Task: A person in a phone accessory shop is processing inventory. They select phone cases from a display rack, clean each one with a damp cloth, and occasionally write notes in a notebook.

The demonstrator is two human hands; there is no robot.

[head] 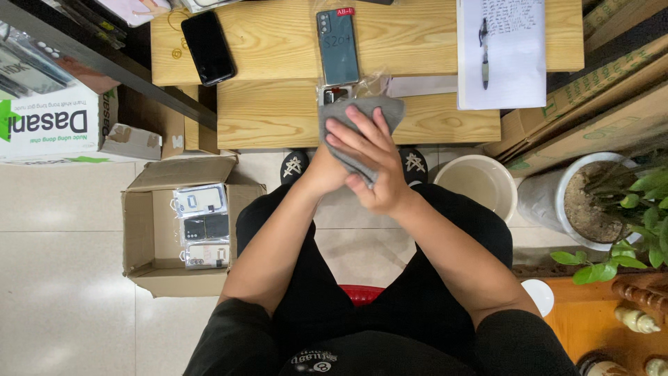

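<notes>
A grey cloth (pixel 362 115) is pressed between both hands just off the near edge of the desk (pixel 278 115). The right hand (pixel 372 163) lies on top, fingers (pixel 362 132) spread flat over the fabric; the left hand (pixel 327 170) is cupped beneath, its grip mostly hidden. The cloth looks soft, limp and light, likely easy to bunch and best gathered in the palm. A phone (pixel 337 45) is laid face down just beyond, apparently slick and fragile, better gripped by its edges.
</notes>
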